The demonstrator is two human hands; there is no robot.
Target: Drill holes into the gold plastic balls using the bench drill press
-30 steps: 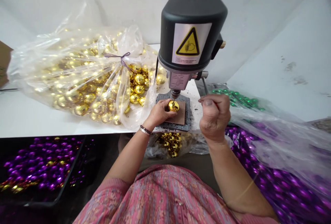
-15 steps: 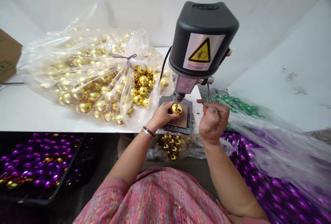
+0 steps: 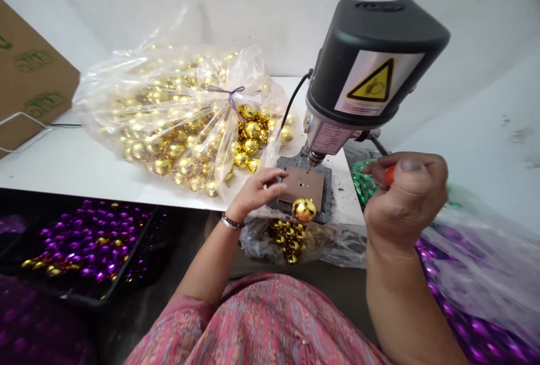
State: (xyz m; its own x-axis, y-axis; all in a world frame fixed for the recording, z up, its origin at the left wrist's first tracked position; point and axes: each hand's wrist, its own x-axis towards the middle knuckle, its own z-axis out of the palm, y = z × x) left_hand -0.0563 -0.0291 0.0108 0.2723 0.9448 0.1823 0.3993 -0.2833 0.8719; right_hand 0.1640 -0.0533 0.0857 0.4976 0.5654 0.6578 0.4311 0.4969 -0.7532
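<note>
One white surface (image 3: 50, 168) runs under the left hand (image 3: 258, 189) and away to that hand's left. Beyond the left hand lies a big clear bag (image 3: 169, 112) of gold balls, tied with a purple ribbon (image 3: 231, 93). The drill press (image 3: 375, 78) stands past and between that hand and the right hand (image 3: 407, 202). A cardboard box (image 3: 36, 72) stands far to the left hand's left, and lower on that side sits a dark crate (image 3: 100, 301) of mostly purple balls. The right hand is wrapped round the end of the press's lever (image 3: 379, 145), well apart from the left. The left hand's thumb and fingers are spread, at the left edge of the base plate (image 3: 327, 185). On the plate, just right of the left fingertips, is a brown board (image 3: 312, 188), pierced by a small hole. A single gold ball (image 3: 304, 210) is near the left hand but clear of it, toward the plate's near edge; whether it touches the plate cannot be told. An orange grip (image 3: 389, 175) shows at the right thumb.
</note>
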